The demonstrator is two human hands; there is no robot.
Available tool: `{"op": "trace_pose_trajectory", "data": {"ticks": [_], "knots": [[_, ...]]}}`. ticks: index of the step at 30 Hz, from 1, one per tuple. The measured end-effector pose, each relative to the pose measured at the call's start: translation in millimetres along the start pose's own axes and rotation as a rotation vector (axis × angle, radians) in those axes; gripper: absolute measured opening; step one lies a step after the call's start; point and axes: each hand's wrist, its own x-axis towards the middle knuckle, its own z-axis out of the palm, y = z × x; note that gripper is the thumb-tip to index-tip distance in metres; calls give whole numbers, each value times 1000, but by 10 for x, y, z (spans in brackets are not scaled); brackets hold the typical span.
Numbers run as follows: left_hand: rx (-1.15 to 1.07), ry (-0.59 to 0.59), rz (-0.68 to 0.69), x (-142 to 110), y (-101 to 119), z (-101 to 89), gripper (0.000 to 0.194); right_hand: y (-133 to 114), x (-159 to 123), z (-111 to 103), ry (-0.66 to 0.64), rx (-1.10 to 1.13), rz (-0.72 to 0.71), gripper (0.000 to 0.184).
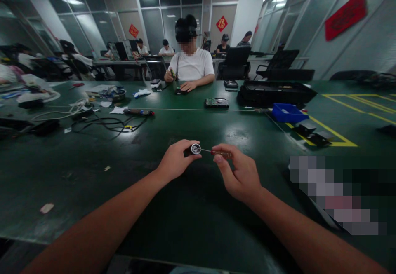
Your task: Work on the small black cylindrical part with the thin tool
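In the middle of the view, my left hand (177,158) is closed around a small dark cylinder (195,148) with a silvery ring at its round end, which faces me. Its inner parts are too small to make out. My right hand (239,169) pinches a screwdriver (221,153) with a reddish see-through handle. The thin metal shaft points left, and its tip meets the cylinder's round end; whether it sits inside, I cannot tell. Both hands are held above the green table (148,220).
Across the table a person (192,66) works on a small dark object. A circuit-board drive (216,102), a black case (275,92) and a blue tray (289,113) lie ahead and right. Cables (105,121) and a dark pen-like tool (139,112) lie left. A pixelated object (334,200) is at right.
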Motion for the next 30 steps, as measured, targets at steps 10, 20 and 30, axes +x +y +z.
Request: {"op": "trace_pose_trajectory", "data": {"ticks": [10, 20, 30], "knots": [[14, -10, -10, 3, 41, -27, 36, -15, 10, 8, -59, -9, -7, 15], [15, -15, 15, 2, 52, -28, 36, -25, 13, 6, -72, -37, 40, 17], [41, -53, 67, -12, 57, -34, 34, 7, 22, 12, 19, -201, 72, 37]]}}
